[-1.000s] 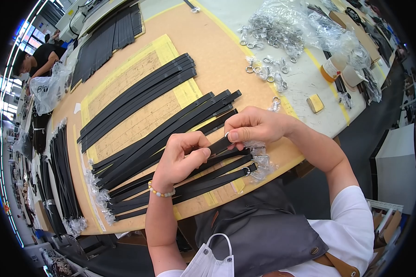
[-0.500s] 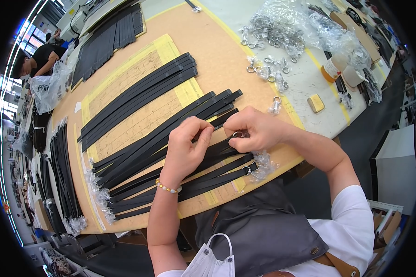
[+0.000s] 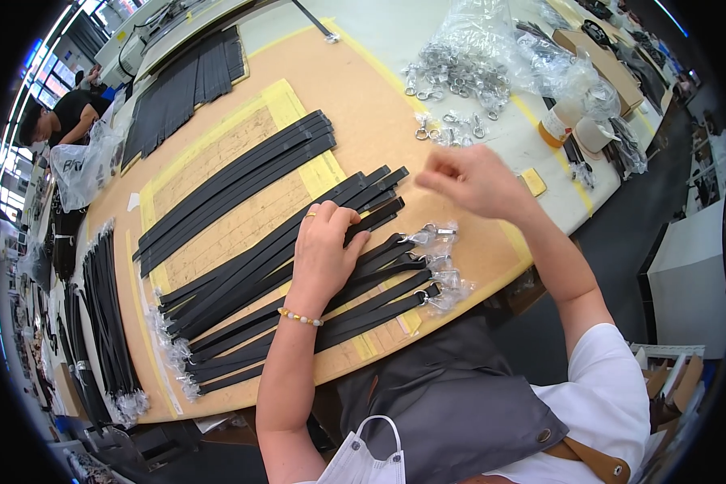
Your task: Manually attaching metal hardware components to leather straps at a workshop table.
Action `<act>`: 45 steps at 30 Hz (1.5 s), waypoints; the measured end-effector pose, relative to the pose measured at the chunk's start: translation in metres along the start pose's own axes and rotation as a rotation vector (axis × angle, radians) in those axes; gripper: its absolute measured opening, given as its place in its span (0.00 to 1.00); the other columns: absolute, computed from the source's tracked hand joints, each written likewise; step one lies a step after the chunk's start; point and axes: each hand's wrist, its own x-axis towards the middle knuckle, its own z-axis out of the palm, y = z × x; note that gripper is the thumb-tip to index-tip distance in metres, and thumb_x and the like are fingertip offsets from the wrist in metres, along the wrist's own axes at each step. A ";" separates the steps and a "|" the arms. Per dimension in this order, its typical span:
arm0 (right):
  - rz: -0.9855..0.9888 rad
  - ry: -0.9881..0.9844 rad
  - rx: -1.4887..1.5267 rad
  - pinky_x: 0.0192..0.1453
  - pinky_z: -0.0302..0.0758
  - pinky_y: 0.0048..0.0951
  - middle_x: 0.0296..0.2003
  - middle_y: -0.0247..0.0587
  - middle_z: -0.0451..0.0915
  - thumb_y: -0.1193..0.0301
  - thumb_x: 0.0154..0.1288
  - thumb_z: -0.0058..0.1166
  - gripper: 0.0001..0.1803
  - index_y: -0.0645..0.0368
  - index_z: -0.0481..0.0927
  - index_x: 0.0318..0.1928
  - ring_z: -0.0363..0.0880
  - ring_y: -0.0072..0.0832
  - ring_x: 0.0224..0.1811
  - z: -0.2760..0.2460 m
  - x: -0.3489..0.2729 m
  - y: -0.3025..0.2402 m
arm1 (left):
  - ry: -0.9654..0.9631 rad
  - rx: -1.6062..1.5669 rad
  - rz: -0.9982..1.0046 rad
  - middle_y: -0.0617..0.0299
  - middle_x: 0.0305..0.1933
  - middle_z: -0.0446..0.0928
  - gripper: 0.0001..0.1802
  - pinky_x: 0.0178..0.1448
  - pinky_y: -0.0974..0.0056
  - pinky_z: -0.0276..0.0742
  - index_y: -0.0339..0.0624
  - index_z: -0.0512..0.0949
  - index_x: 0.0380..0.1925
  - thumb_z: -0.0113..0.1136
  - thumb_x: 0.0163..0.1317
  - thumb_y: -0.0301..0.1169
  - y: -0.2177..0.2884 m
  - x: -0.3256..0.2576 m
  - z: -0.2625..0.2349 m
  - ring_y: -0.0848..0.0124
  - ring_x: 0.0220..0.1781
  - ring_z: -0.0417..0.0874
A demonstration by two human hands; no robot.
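My left hand [image 3: 324, 246] is over the middle of a fan of black straps [image 3: 250, 278], its fingers and thumb curled round a strap whose end sticks out to the right. Beyond the strap ends, my right hand [image 3: 480, 184] is raised above the table near the loose metal snap hooks [image 3: 452, 129]. Its fingers are smeared by motion, so what they hold, if anything, is not visible. Nearer me, several straps end in plastic-wrapped metal hooks [image 3: 440, 274] at the right. More wrapped fittings [image 3: 181, 355] lie at the straps' left ends.
A second row of black straps [image 3: 234, 189] lies beyond, on a yellow-taped area. Farther right are a heap of wrapped hooks [image 3: 468, 77], a yellow block [image 3: 532, 181] and an orange-filled bottle [image 3: 558, 125]. Strap bundles [image 3: 113, 323] hang at the left edge. Another person [image 3: 73, 117] works far left.
My right hand has left the strap end beside my left hand and moved up and right. A wrapped hook now lies at the strap end there. My left hand has lowered onto the straps.
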 end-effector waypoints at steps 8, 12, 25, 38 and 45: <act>-0.059 0.050 -0.358 0.41 0.79 0.35 0.29 0.45 0.85 0.62 0.62 0.66 0.15 0.61 0.80 0.37 0.86 0.37 0.35 0.014 -0.006 0.050 | -0.016 0.012 0.067 0.55 0.34 0.77 0.10 0.49 0.57 0.77 0.39 0.77 0.33 0.71 0.57 0.27 0.000 0.000 0.000 0.55 0.40 0.79; -0.097 -0.072 0.101 0.46 0.80 0.29 0.32 0.40 0.84 0.71 0.61 0.65 0.11 0.62 0.79 0.40 0.84 0.26 0.37 0.028 0.001 0.036 | -0.068 -0.097 -0.028 0.59 0.31 0.78 0.08 0.42 0.62 0.77 0.38 0.77 0.35 0.68 0.63 0.27 -0.003 -0.002 -0.016 0.64 0.34 0.80; -0.569 -0.053 0.834 0.55 0.74 0.24 0.43 0.30 0.78 0.79 0.67 0.63 0.14 0.58 0.75 0.49 0.77 0.15 0.45 0.035 0.017 -0.004 | 0.108 -0.835 -0.240 0.73 0.30 0.77 0.14 0.38 0.77 0.70 0.40 0.83 0.47 0.73 0.61 0.25 0.006 -0.005 -0.041 0.85 0.33 0.73; -0.475 -0.322 1.128 0.51 0.77 0.21 0.44 0.31 0.80 0.81 0.67 0.62 0.14 0.59 0.76 0.50 0.78 0.15 0.46 0.052 0.026 0.002 | 0.055 -0.892 -0.255 0.70 0.36 0.79 0.12 0.41 0.77 0.73 0.36 0.80 0.44 0.68 0.61 0.19 0.007 -0.005 -0.039 0.84 0.37 0.77; -0.403 -0.479 1.179 0.52 0.78 0.22 0.44 0.30 0.80 0.83 0.65 0.64 0.15 0.59 0.76 0.50 0.80 0.16 0.47 0.065 0.028 0.006 | -0.014 -0.809 -0.246 0.65 0.43 0.81 0.16 0.48 0.75 0.76 0.34 0.78 0.47 0.67 0.59 0.16 0.019 -0.006 -0.038 0.81 0.42 0.80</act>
